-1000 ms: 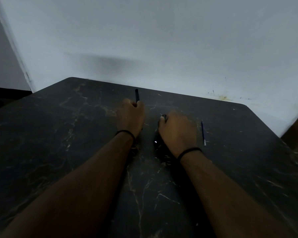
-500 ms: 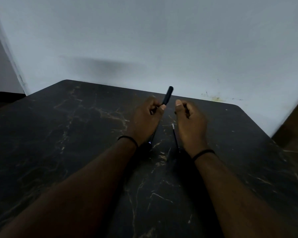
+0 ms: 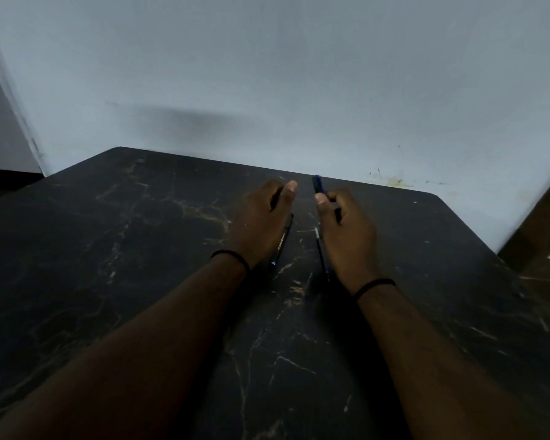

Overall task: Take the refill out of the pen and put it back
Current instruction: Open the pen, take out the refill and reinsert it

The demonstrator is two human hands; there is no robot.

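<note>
My left hand [image 3: 259, 222] is closed around the dark pen barrel [image 3: 281, 241], which slants down out of the palm toward me, its tip low over the table. My right hand [image 3: 346, 236] pinches a short dark-blue pen cap [image 3: 317, 185] between thumb and forefinger, pointing up and apart from the barrel. The thin refill [image 3: 321, 252], with a pale tip at its far end, lies along the inner edge of my right hand. Whether it rests on the table or touches the hand I cannot tell.
Both hands hover over a black marble-patterned table [image 3: 140, 249] whose far edge meets a pale wall [image 3: 267, 90]. A brown piece of furniture [image 3: 546, 236] stands beyond the table's right corner. A dark gap opens at the far left.
The cap that stuck up from the pen in my left hand is now in my right hand, pulled away from the barrel. Both hands have drifted slightly apart.
</note>
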